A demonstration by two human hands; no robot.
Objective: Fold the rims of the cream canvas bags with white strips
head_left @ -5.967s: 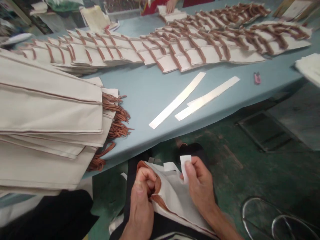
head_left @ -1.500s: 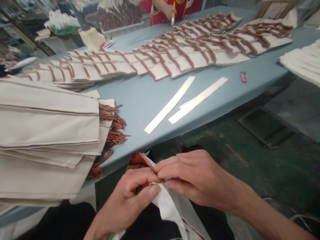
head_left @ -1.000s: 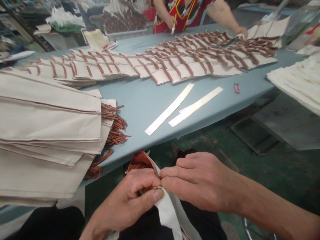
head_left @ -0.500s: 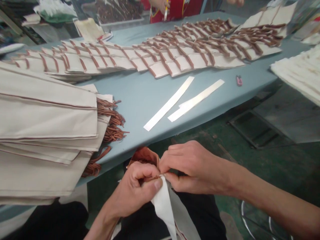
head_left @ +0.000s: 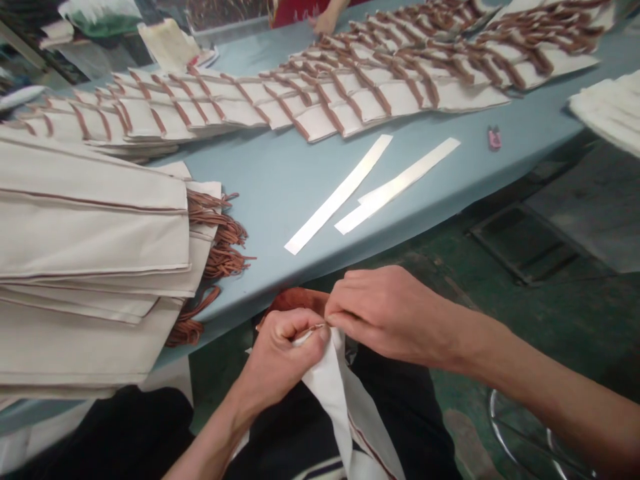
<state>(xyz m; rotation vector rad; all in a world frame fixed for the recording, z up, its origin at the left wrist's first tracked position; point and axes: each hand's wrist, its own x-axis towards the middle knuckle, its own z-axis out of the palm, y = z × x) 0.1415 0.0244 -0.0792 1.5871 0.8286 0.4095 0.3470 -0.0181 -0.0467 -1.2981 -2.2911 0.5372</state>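
Observation:
Above my lap, my left hand (head_left: 293,353) pinches the edge of a cream fabric piece (head_left: 333,383) between thumb and curled forefinger. My right hand (head_left: 375,313) meets it there, its fingertips pressed together on the same edge. The fabric hangs down from both hands over my dark clothing and has a thin brown seam line. A reddish-brown part (head_left: 295,300) shows just behind my hands; whether it joins the fabric I cannot tell. Anything small between my fingertips is hidden.
On the blue-covered table (head_left: 265,220) lie white strips (head_left: 340,193), small pink thread snips (head_left: 494,137) and overlapping rows of brown-edged cream pieces (head_left: 320,110). Cream panels (head_left: 95,233) with brown cords (head_left: 225,233) are stacked at left. Across the table is another person's hand (head_left: 327,20). A metal stool (head_left: 520,427) stands at right.
Both hands have risen slightly, still together at the fabric edge. More of the hanging cream fabric shows. The other person's hand across the table has shifted, and the view has tilted a little.

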